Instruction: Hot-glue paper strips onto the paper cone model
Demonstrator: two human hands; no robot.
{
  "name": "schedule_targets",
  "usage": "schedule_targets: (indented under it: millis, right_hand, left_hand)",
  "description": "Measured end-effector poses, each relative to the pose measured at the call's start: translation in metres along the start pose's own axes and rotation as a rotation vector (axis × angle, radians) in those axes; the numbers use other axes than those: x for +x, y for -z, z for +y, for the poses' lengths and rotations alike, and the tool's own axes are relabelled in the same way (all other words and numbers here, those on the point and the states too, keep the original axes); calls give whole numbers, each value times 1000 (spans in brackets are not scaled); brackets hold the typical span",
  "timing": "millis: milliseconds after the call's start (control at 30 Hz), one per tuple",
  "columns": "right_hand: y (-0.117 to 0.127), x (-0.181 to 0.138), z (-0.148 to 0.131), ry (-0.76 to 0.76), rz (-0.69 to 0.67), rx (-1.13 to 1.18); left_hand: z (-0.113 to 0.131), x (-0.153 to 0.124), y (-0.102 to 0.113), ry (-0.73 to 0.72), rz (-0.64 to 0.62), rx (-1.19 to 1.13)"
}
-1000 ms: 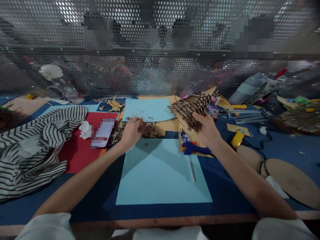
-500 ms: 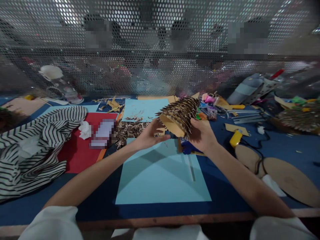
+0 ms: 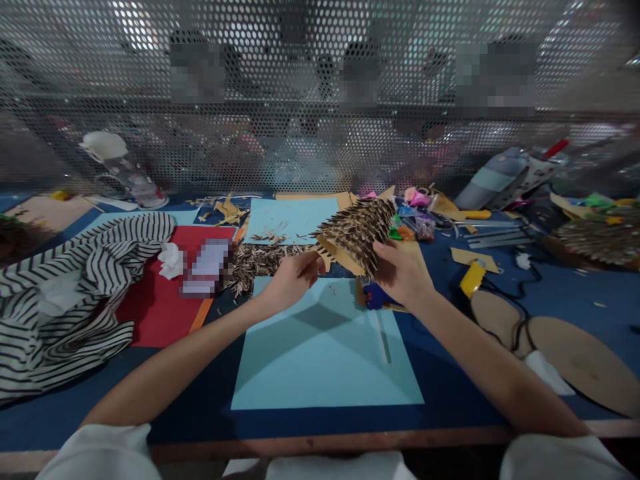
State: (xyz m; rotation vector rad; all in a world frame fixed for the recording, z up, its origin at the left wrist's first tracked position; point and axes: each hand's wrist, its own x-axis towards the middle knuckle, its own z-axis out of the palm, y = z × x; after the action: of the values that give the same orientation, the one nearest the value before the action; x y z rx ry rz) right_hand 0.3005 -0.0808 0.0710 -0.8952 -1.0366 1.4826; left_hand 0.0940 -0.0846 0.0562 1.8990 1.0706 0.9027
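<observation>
So the right hand (image 3: 406, 272) has a solid grip on the spiky cone (image 3: 359, 230), thumb on the near side, and the cone's up over the middle of the desk (image 3: 210, 400), tipped over with its open tan end facing down and left. It's covered in overlapping brown flakes, pretty pinecone-ish. The left hand (image 3: 294, 277) is just beside that open end, fingers curled in with the tips close together, but honestly I can't tell if there's a flake pinched in there or not. Right behind the left hand there's a messy pile of loose flakes (image 3: 256, 263), and more bits are scattered on the far blue sheet (image 3: 295, 217). Nearer the edge is a bigger blue sheet (image 3: 325, 380) with a clear stick (image 3: 384, 340) lying on its right side, and a blue tool (image 3: 374, 296) partly tucked behind the right hand. Over on the left you've got a phone (image 3: 206, 267) and crumpled tissue (image 3: 171, 260) on a red sheet (image 3: 160, 313), next to a striped cloth (image 3: 95, 287). Brown discs (image 3: 583, 363) sit off to the right.
</observation>
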Motion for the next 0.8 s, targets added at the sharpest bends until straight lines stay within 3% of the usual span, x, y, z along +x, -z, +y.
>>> schedule_targets:
  millis: [333,500,800]
  right_hand:
    - [3,3,2,33,-8,-27]
    - [3,3,1,25,-21,-11]
    - [7,5,1,17,-11,22]
  left_hand:
    - [3,-5,3,-43,34,243]
    - [1,0,8,25,142,134]
    - [-15,9,19,84,186,-76]
